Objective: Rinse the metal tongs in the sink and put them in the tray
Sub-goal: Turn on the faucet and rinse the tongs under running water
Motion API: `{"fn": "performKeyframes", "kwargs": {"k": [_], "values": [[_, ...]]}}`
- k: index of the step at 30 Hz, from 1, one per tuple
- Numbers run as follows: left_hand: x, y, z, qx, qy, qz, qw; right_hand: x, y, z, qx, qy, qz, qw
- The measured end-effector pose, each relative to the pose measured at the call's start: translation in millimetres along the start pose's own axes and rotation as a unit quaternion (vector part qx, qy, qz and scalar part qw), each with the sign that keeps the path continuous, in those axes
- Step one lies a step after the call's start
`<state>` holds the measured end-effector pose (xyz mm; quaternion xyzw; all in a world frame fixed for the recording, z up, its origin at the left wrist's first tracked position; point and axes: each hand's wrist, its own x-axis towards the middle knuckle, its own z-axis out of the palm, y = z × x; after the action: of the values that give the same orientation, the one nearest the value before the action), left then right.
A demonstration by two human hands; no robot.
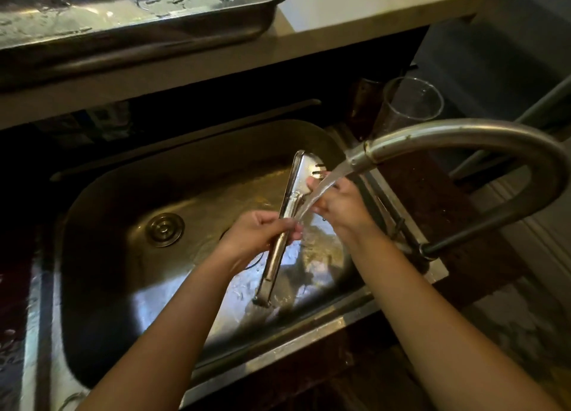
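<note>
The metal tongs (290,191) hang over the steel sink (102,274), hinge end low and toward me, slotted tips pointing away. My left hand (256,234) grips their shaft at the middle. Around the far slotted blade, under the running water, my right hand (338,205) has its fingers closed. Water streams from the curved faucet spout (358,159) onto the tongs and that hand. The metal tray (173,37) sits on the raised counter at the top left, wet inside.
The faucet arch (525,151) loops over the sink's right side. A clear glass (408,105) stands behind the sink at the right. The drain (165,229) is left of my hands. A pale counter ledge (355,15) runs above the sink.
</note>
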<state>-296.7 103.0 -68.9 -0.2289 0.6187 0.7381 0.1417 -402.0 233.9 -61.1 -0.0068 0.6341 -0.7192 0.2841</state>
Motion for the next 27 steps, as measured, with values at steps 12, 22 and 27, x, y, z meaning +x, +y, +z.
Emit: {"fn": "performKeyframes", "kwargs": {"k": [12, 22, 27], "values": [[-20, -34, 18, -0.03, -0.01, -0.023, 0.999, -8, -20, -14, -0.179, 0.065, 0.027, 0.981], [-11, -36, 22, -0.103, 0.041, -0.019, 0.994, -98, 1, -28, -0.691, 0.14, -0.079, 0.704], [-8, -38, 20, -0.119, 0.056, -0.022, 0.991, -109, -1, -34, -0.678, 0.152, -0.069, 0.716]]}}
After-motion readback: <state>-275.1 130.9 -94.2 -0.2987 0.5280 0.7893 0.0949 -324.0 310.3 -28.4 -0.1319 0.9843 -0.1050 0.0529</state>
